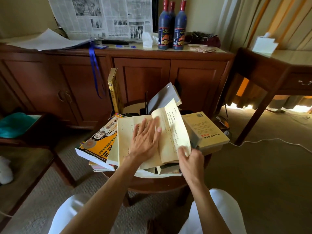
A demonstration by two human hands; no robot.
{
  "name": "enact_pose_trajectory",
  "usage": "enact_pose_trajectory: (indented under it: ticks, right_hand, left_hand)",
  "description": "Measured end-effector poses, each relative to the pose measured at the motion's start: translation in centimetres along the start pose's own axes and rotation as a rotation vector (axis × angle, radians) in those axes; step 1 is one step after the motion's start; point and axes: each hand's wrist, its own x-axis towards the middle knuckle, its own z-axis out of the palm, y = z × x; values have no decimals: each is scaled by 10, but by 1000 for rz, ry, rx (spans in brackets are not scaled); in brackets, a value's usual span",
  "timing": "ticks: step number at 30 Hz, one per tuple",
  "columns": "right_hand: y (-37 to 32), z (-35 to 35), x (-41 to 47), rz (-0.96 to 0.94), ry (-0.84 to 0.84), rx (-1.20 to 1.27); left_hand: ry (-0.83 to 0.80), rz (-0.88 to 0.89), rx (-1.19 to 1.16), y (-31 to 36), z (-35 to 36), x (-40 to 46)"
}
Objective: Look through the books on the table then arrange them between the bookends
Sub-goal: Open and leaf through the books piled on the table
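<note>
An open book with yellowed pages of vertical print [152,141] lies on top of a loose pile of books on the small round dark-wood surface [152,184]. The left hand [145,137] rests flat on the left-hand page, fingers [143,124] spread wide and gripping nothing. The right hand [190,159] pinches the lower edge of a raised page between thumb and fingers; that page stands curled above the spine. Beneath the open book, to the left, lies a book with an orange-and-black illustrated cover [99,141]. To the right lies a tan paperback [206,129], touching the open book. Behind the pile, a yellow-spined book [114,90] stands upright and a grey-covered book [163,98] leans tilted against a black bookend [146,103]. Three dark bottles with red caps [172,26] stand on the wooden sideboard [141,71] beyond.
</note>
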Motion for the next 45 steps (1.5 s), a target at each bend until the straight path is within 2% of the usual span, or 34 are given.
enact_pose_trajectory:
  ticks: [2,4,7,8,12,17,24,28,34,37,39,41,45]
  right_hand:
    - [9,-5,5,25,31,-84]
    - [17,-9,6,-20,-46,-167]
    - [31,-6,5,-332,-279,-309]
    - [32,-3,4,-376,-355,-323]
    - [26,4,7,-305,-511,-303]
    - [-5,22,71,-228,-674,-374]
    - [-15,51,127,-202,-696,-450]
    - [7,37,88,-187,-647,-406]
    - [43,3,3,-309,-469,-395]
    - [48,-4,-19,-278,-320,-235]
    - [45,0,-19,-278,-163,-114]
    - [39,6,-10,-263,-39,-94]
    - [23,2,4,-80,22,-168]
  left_hand:
    - [-16,-3,37,2,3,-2]
    - [-13,-9,53,4,4,-4]
    - [-14,-11,81,5,4,-3]
    - [-15,-17,94,5,4,-2]
    - [-20,-33,140,7,5,1]
    - [-49,-3,211,7,4,2]
    - [-51,-3,214,10,4,1]
    - [-28,-7,206,9,7,1]
    - [-38,-18,185,9,9,1]
    - [-102,-16,138,8,3,2]
    - [-138,-18,-28,8,-8,3]
    - [-85,-91,-182,6,-25,2]
    - [129,-390,-37,-17,-49,-16]
